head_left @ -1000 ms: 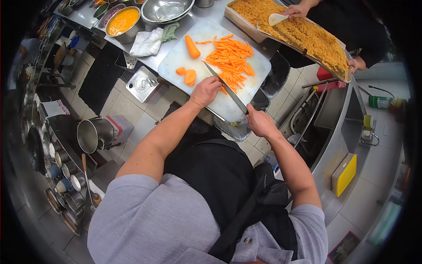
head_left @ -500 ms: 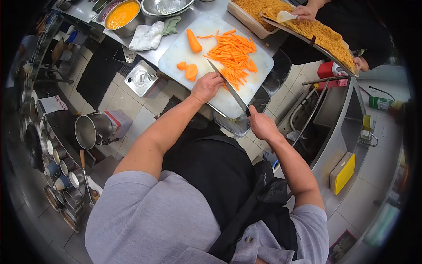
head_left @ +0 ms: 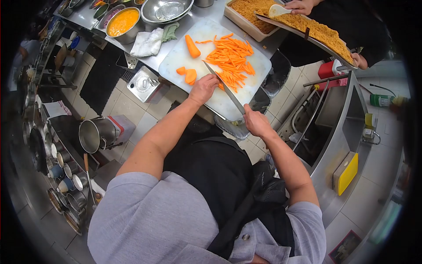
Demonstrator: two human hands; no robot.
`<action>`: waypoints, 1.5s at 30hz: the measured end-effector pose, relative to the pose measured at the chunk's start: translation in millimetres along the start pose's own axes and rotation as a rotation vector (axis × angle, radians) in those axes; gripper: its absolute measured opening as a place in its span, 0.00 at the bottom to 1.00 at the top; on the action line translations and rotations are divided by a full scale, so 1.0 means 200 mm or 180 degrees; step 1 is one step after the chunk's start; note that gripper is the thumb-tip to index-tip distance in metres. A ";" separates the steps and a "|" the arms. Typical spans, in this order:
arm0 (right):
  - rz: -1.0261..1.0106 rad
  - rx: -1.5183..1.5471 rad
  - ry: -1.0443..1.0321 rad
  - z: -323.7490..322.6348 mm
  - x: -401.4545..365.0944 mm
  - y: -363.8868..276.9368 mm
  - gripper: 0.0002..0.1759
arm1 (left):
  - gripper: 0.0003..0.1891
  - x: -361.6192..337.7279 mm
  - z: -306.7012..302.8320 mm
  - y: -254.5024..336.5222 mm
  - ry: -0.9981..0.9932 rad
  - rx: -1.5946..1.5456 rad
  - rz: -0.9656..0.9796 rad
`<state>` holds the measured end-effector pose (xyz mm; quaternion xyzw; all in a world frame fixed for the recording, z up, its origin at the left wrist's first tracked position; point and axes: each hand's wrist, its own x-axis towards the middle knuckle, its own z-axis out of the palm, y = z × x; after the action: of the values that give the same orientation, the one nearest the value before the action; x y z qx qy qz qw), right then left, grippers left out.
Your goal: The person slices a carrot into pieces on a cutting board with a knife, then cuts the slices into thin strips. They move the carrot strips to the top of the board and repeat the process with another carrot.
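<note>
My right hand (head_left: 255, 121) grips the handle of a long knife (head_left: 224, 88) whose blade lies across the white cutting board (head_left: 193, 55). My left hand (head_left: 203, 88) presses a carrot slice down on the board right beside the blade, fingers curled. A heap of carrot sticks (head_left: 231, 57) lies on the far side of the blade. One whole carrot piece (head_left: 192, 46) and a few flat carrot slices (head_left: 187, 75) lie to the left.
Another person's hands (head_left: 300, 6) scrape fried rice from a tilted tray (head_left: 307, 31) into a tub (head_left: 246, 11). A metal bowl of orange sauce (head_left: 122, 22), a white cloth (head_left: 148, 42) and an empty steel bowl (head_left: 167, 9) stand behind the board. A sink (head_left: 340, 119) is at right.
The knife stays on the board and shifts slightly as it cuts beside my left hand. The other person's tray has tilted and moved a little over the tub.
</note>
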<state>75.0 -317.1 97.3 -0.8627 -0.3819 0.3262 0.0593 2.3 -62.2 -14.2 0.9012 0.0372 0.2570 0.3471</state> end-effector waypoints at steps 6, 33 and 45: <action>0.0098 -0.0259 -0.0134 -0.16 -0.12 -0.06 0.13 | 0.07 -0.01 0.01 0.01 0.0068 0.0057 -0.0082; 0.0101 -0.0211 -0.0254 -0.16 -0.12 -0.06 0.13 | 0.05 -0.01 0.01 -0.02 0.0145 -0.0015 -0.0049; -0.0135 0.0283 -0.0049 0.04 0.09 0.09 0.14 | 0.07 0.01 0.01 -0.01 0.0090 0.0031 0.0021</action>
<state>89.3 -318.4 75.4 -0.8484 -0.3856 0.3481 0.1015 4.3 -60.7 -16.6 0.8992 0.0404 0.2707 0.3412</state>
